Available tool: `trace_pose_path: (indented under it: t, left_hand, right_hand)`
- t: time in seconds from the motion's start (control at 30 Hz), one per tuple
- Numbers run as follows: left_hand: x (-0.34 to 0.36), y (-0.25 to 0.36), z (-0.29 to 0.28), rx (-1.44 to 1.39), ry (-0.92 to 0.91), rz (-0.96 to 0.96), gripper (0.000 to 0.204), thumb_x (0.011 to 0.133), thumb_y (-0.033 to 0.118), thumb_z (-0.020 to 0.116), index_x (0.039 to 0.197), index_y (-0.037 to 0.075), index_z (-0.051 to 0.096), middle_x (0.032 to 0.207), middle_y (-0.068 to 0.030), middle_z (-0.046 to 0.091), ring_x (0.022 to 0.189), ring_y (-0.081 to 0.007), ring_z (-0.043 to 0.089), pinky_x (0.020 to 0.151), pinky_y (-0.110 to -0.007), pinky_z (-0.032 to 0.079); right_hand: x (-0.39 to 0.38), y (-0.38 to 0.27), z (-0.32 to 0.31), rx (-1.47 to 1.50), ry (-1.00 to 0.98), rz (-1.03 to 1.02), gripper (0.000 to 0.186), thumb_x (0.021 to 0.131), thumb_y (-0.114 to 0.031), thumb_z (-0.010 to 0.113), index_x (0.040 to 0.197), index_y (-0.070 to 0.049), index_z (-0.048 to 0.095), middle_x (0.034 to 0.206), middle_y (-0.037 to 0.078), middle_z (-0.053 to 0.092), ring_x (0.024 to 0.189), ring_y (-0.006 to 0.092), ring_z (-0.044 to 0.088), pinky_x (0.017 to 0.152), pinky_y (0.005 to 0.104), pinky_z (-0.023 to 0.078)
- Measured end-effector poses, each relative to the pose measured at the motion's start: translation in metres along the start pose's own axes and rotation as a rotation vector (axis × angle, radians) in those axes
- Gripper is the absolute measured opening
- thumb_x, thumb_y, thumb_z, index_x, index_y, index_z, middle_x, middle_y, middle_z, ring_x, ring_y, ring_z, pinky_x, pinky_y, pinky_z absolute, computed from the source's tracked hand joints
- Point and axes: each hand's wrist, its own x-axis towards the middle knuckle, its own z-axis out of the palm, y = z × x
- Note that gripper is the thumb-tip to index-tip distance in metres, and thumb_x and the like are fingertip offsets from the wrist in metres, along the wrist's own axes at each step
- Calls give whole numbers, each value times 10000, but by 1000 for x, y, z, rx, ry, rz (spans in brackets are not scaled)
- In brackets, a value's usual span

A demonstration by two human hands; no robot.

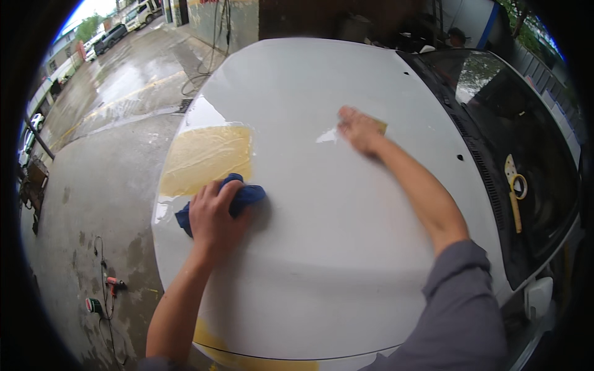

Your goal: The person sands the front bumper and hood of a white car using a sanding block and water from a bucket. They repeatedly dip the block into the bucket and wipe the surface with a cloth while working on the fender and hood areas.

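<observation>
Starting at the left edge, wet concrete ground carries a small red tool with its cable and a roll of tape lying near each other, well apart from the car. Parked vehicles stand far off at the upper left. A white car bonnet fills the middle of the view, its edges bent by the lens. On the bonnet's left part lies a yellowish rectangular sheet, flat against the paint, with a glossy wet patch just above it. Just below and right of that sheet, the left hand presses a blue cloth onto the bonnet; the fingers are curled over the cloth and grip it, with bunched ends showing on both sides of the hand. Farther right and higher up, the right hand rests flat on the paint, fingers closed down over a small tan piece of which only a corner shows; what the piece is cannot be told, since motion blurs it. The right forearm ends in a grey sleeve. At the right, the dark windscreen shows a yellow tag behind the glass, and a white side mirror sits below it.
</observation>
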Motion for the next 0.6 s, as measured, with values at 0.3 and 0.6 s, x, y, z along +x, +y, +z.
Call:
trace_pose_path:
  t: [0.3, 0.6]
  left_hand:
    - [-5, -12, -5, 26, -11, -12, 422, 722, 193, 841, 1119, 168, 700, 1069, -98, 668, 1051, -332, 641, 914, -452, 494]
    - [-27, -32, -21, 137, -9, -69, 442, 719, 220, 846, 1132, 174, 696, 1069, -94, 667, 1047, -327, 638, 906, -453, 495]
  right_hand:
    - [3, 29, -3, 103, 163, -61, 564, 1062, -387, 438, 1557, -117, 407, 1660, 94, 367, 1534, 280, 328, 1252, 463, 262]
    - [-102, -79, 35, 47, 19, -564, 622, 1083, -359, 419, 1618, -61, 306, 1695, 153, 287, 1578, 317, 238, 1285, 455, 191]
